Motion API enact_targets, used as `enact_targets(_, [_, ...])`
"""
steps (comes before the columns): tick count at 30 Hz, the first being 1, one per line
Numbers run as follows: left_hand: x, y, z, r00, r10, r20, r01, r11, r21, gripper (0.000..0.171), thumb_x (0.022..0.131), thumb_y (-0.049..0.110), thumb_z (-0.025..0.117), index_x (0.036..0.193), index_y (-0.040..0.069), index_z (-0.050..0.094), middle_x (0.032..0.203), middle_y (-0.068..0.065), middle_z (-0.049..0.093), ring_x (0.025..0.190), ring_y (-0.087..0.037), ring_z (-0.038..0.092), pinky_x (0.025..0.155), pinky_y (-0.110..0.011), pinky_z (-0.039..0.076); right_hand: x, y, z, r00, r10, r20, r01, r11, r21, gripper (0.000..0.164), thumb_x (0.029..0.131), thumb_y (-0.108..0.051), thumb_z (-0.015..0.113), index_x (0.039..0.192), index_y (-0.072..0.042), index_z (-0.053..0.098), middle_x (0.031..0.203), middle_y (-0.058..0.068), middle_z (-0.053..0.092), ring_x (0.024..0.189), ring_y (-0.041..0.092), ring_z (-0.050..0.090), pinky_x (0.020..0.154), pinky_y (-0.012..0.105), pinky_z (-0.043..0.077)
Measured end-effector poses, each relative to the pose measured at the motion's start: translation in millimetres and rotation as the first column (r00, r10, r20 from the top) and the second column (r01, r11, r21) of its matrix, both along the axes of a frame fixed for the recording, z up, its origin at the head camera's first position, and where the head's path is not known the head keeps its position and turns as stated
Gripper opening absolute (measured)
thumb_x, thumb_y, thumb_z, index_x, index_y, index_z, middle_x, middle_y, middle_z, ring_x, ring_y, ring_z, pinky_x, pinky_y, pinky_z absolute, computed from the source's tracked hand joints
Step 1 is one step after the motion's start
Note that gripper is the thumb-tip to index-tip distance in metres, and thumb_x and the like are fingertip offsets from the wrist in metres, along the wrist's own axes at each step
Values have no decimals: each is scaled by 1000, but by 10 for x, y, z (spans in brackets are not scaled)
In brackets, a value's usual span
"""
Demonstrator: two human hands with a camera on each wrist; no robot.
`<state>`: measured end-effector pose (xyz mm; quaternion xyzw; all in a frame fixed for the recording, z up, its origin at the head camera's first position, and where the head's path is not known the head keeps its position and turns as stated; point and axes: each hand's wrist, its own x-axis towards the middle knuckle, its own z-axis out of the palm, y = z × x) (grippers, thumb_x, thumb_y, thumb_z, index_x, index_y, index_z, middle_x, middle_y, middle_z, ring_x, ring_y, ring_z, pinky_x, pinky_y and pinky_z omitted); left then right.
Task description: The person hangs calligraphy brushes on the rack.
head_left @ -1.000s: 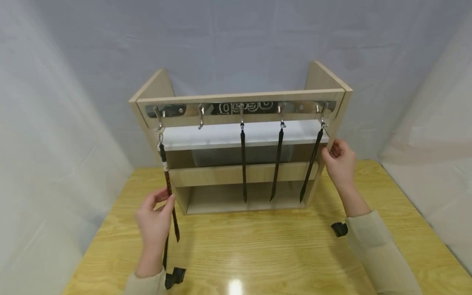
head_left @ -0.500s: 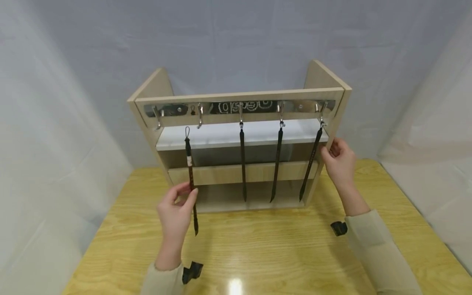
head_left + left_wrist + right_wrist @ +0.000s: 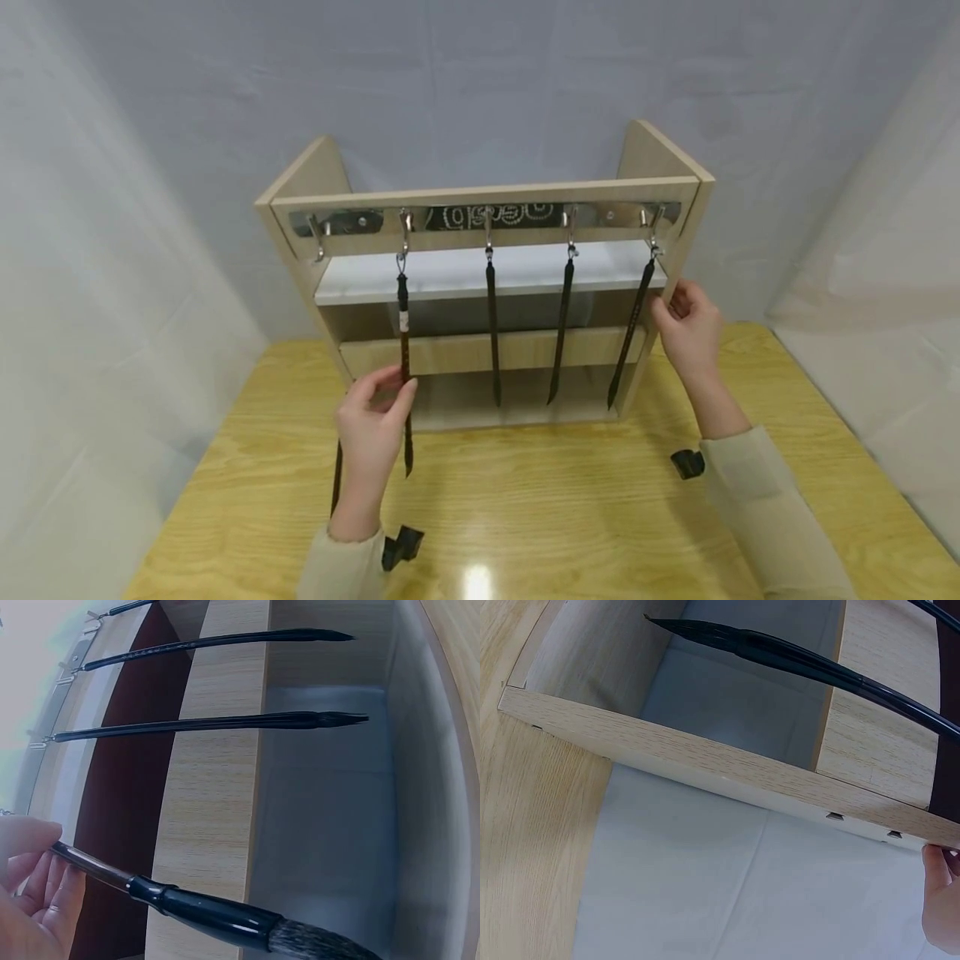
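My left hand (image 3: pixel 372 421) pinches a calligraphy brush (image 3: pixel 404 337) with a white label by its dark red handle. The brush hangs tip down, its cord loop at the lower end of the second hook (image 3: pixel 406 233) from the left; whether the loop is over the hook I cannot tell. In the left wrist view, the brush's grey bristles (image 3: pixel 311 941) point right. On the wooden shelf's right side panel, my right hand (image 3: pixel 690 329) grips the edge, fingers curled. Three dark brushes, including the middle one (image 3: pixel 492 333), hang from the hooks to the right.
The wooden shelf (image 3: pixel 375 358) stands on a wood-grain table (image 3: pixel 540 508). A metal hook rail (image 3: pixel 615 216) runs along its top front. The leftmost hook (image 3: pixel 317 237) carries nothing. A thin dark stick (image 3: pixel 336 479) lies partly hidden behind the left forearm.
The left hand has carried its brush to the right, from below the leftmost hook to the second one, raising it slightly. The right hand stays on the shelf's side.
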<state>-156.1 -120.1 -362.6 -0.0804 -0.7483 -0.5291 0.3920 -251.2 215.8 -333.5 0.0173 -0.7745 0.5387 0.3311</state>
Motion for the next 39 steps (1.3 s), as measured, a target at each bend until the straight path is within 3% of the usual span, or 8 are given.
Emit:
enact_targets(6, [-25,4,7,1000,-16,-17,16,1000,10,17,73,0,68,89,-5,65,81,-14,62,74,-15,58,60,-16,50,0,6,-8,1000,23,-9,-23,1000,-17,25,79,2,56,101,13,55,101,25,59,96,30,57,79,20,46])
enact_targets(15, [-64,-9,-60,1000,-8,-7,8,1000,13,19,71,-4,69,89,-7,64,81,-16,62,74,-20,57,60,-14,49,-8,12,-36,1000,-5,-12,5,1000,27,25,80,-1,57,101,11,56,98,23,61,94,26,59,76,18,47])
enact_targets(22, [-154,2,-119,1000,3,-10,-3,999,33,18,72,-4,68,89,-7,64,82,-17,61,76,-23,58,61,-18,50,5,16,-17,1000,4,-16,-3,999,41,27,80,-2,56,104,11,56,100,22,61,95,27,59,77,19,47])
enact_targets(26, [-256,14,-173,999,-40,17,38,995,94,19,73,-4,67,91,-8,63,85,-17,61,78,-16,58,64,-19,50,10,26,-15,1000,14,-13,-14,999,41,28,81,-2,55,106,10,55,101,22,61,97,30,57,78,21,47])
enact_targets(30, [-378,30,-245,994,-105,42,94,975,199,21,73,-4,66,93,-10,61,88,-21,61,74,-5,58,64,-18,50,7,30,-21,1000,14,-11,-14,999,29,28,81,-3,56,106,10,55,101,21,61,97,29,57,78,21,47])
enact_targets(39, [-572,91,-329,987,-128,-97,150,950,275,18,71,-12,65,87,-16,59,83,-21,62,77,-6,60,67,-21,51,2,18,-29,1000,19,-14,-19,999,29,26,80,-1,56,104,11,55,100,23,60,96,31,57,78,22,47])
